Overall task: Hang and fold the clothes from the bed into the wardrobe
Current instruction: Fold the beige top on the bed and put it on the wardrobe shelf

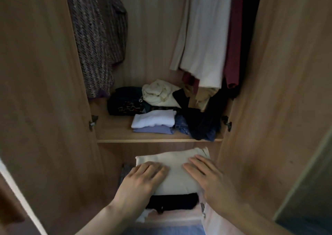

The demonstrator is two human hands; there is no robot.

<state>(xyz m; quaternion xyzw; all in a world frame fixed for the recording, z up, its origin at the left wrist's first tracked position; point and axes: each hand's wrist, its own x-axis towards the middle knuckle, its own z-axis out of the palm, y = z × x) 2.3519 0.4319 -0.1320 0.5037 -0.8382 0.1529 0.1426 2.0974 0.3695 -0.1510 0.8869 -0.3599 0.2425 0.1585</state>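
Note:
A folded cream garment lies on top of a stack in the lower part of the open wooden wardrobe. Beneath it sit a folded black garment and pale pink cloth. My left hand rests flat on the cream garment's left side, fingers straight. On its right side my right hand presses down the same way. Both palms cover the near corners of the garment.
A shelf above holds a folded white and blue pile, a dark bag, a crumpled cream cloth and dark clothes. A knitted striped garment hangs left; white and maroon garments hang right. Doors stand open on both sides.

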